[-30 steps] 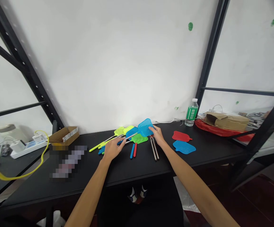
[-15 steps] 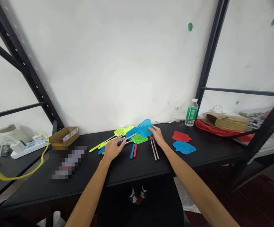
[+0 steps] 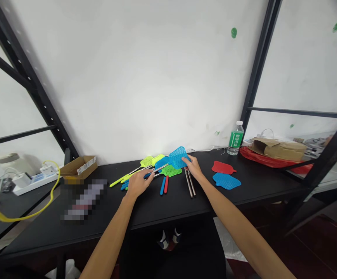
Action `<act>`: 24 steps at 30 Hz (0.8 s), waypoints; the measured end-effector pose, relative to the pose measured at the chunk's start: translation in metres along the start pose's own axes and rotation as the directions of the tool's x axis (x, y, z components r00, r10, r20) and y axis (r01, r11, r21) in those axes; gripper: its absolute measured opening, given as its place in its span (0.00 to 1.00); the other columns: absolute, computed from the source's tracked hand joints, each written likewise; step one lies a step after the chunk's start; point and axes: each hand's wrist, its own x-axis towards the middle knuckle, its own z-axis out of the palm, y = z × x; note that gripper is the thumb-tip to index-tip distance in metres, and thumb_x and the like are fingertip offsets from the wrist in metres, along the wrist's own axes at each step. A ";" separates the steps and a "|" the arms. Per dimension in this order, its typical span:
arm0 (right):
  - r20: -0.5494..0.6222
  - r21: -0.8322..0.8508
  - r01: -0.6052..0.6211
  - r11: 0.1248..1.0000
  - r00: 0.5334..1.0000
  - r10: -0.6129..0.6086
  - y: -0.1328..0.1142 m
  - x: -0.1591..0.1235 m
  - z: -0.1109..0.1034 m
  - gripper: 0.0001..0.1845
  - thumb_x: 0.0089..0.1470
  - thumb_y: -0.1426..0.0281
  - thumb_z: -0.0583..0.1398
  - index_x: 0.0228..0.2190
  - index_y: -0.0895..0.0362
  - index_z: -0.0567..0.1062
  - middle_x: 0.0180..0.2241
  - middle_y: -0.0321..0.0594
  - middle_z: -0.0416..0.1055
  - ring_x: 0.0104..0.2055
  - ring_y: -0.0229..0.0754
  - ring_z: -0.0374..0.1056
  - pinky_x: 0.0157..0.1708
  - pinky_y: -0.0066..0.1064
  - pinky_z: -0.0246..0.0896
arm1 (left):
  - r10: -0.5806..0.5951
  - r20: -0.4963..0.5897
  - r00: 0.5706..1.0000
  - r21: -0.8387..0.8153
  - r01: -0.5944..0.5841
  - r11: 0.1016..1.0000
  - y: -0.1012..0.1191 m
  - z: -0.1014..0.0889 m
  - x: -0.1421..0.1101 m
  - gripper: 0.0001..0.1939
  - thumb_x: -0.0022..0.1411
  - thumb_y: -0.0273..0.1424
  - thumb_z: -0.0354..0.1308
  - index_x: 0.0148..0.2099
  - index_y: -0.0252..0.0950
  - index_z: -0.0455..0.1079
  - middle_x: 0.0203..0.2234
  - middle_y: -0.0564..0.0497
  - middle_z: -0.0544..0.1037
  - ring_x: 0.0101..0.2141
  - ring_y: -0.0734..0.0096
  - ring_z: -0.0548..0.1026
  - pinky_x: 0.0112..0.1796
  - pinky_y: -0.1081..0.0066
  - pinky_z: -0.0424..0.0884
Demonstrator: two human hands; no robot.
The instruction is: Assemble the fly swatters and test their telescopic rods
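Blue plastic mesh fly-swatter head [image 3: 177, 156] on a thin metal rod [image 3: 159, 169]: held raised just above the black counter [image 3: 156, 209], at the rear centre near the white wall. Right hand [image 3: 193, 167]: fingers pinched on the head's right edge. Left hand [image 3: 137, 183]: fingers closed around the rod's lower end.

Beneath and just behind: pile of finished swatters, yellow-green heads [image 3: 151, 160] and a green head [image 3: 171, 170], handles fanned out to the left.

Beside the pile, lying flat on the counter: blue grip sleeve [image 3: 162, 185] and red grip sleeve [image 3: 166, 184], touching; two bare metal rods [image 3: 189, 183], side by side.

Further right, apart: loose red swatter head [image 3: 223, 167], loose blue swatter head [image 3: 226, 181].

Rear right: clear water bottle with green label [image 3: 236, 138], upright.

Far left: open brown cardboard box [image 3: 79, 166].
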 end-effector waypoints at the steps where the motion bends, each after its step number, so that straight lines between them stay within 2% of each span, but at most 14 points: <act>1: -0.006 0.008 -0.003 1.000 1.000 0.003 0.000 0.000 0.000 0.17 0.48 0.53 0.61 0.27 0.55 0.74 0.20 0.34 0.67 0.18 0.37 0.61 0.18 0.28 0.58 | 0.003 0.001 1.000 0.003 -0.003 1.000 0.000 0.000 0.000 0.18 0.65 0.44 0.51 0.50 0.46 0.75 0.45 0.54 0.81 0.43 0.62 0.78 0.40 0.68 0.71; 4: -0.040 0.038 -0.015 0.999 0.999 0.016 0.001 0.001 0.001 0.15 0.48 0.56 0.61 0.26 0.55 0.73 0.20 0.33 0.65 0.17 0.36 0.59 0.16 0.28 0.57 | -0.012 0.009 1.000 0.030 0.012 0.999 0.002 0.000 0.000 0.19 0.62 0.39 0.53 0.55 0.47 0.70 0.42 0.54 0.80 0.36 0.64 0.79 0.36 0.70 0.70; 7: -0.073 0.076 -0.010 0.997 0.997 0.016 0.003 0.003 0.000 0.12 0.47 0.59 0.60 0.24 0.55 0.72 0.18 0.32 0.63 0.17 0.36 0.58 0.15 0.27 0.55 | -0.013 0.003 1.000 0.044 0.013 0.999 0.003 0.000 0.001 0.15 0.62 0.35 0.53 0.52 0.44 0.69 0.40 0.52 0.80 0.35 0.65 0.78 0.33 0.70 0.68; 10: -0.094 0.108 -0.001 0.994 0.996 0.011 0.004 0.005 -0.001 0.12 0.47 0.60 0.60 0.22 0.55 0.70 0.17 0.32 0.61 0.17 0.35 0.57 0.14 0.27 0.52 | 0.017 -0.028 0.999 0.015 -0.017 1.000 0.004 -0.001 0.001 0.11 0.64 0.37 0.52 0.47 0.43 0.71 0.42 0.51 0.79 0.36 0.65 0.77 0.35 0.71 0.67; 15: -0.115 0.133 -0.010 0.991 0.993 0.026 0.004 0.006 -0.002 0.12 0.46 0.59 0.59 0.23 0.56 0.70 0.16 0.30 0.61 0.17 0.35 0.56 0.15 0.27 0.52 | 0.037 -0.087 0.995 0.024 -0.035 0.999 0.003 -0.001 0.001 0.16 0.67 0.43 0.51 0.48 0.42 0.74 0.41 0.49 0.79 0.32 0.68 0.76 0.31 0.72 0.64; 20: -0.118 0.141 0.003 0.990 0.993 0.014 0.004 0.006 -0.002 0.12 0.47 0.60 0.59 0.22 0.56 0.68 0.16 0.30 0.60 0.16 0.35 0.56 0.15 0.26 0.52 | -0.058 -0.218 0.974 0.085 0.078 0.993 0.003 -0.002 0.002 0.19 0.63 0.48 0.56 0.44 0.41 0.77 0.37 0.48 0.78 0.34 0.65 0.75 0.30 0.71 0.60; 24: -0.096 0.114 0.015 0.993 0.995 -0.004 0.005 0.006 0.000 0.13 0.48 0.60 0.59 0.21 0.56 0.68 0.16 0.30 0.59 0.15 0.34 0.56 0.15 0.26 0.51 | -0.190 -0.300 0.935 0.027 0.207 0.978 0.001 -0.004 0.004 0.19 0.58 0.50 0.60 0.40 0.40 0.75 0.35 0.48 0.77 0.34 0.62 0.75 0.29 0.70 0.60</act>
